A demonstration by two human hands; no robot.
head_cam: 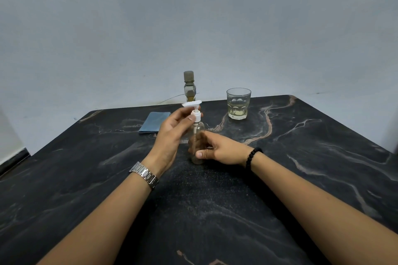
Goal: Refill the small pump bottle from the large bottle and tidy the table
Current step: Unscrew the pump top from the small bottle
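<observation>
1. The dark marbled table [280, 178] meets the pale wall along its far edge, and its left and right edges run off toward the near corners. A wide stretch of bare top lies on either side of the two forearms.
2. Along the far edge stand the large bottle [189, 86], capped and upright, and to its right a glass [238, 103] with a little pale liquid in it. A folded blue cloth [153, 122] lies flat to the left.
3. The small pump bottle [197, 140] stands upright in the middle of the table, nearer than these, clear and looking almost empty.
4. The left hand [170, 135], watch [145, 175] on the wrist, comes up from the left, fingertips pinching the white pump collar [196, 116].
5. The right hand [221, 150], beaded bracelet [252, 157] at the wrist, wraps the bottle's lower body from the right, thumb across the front.
</observation>
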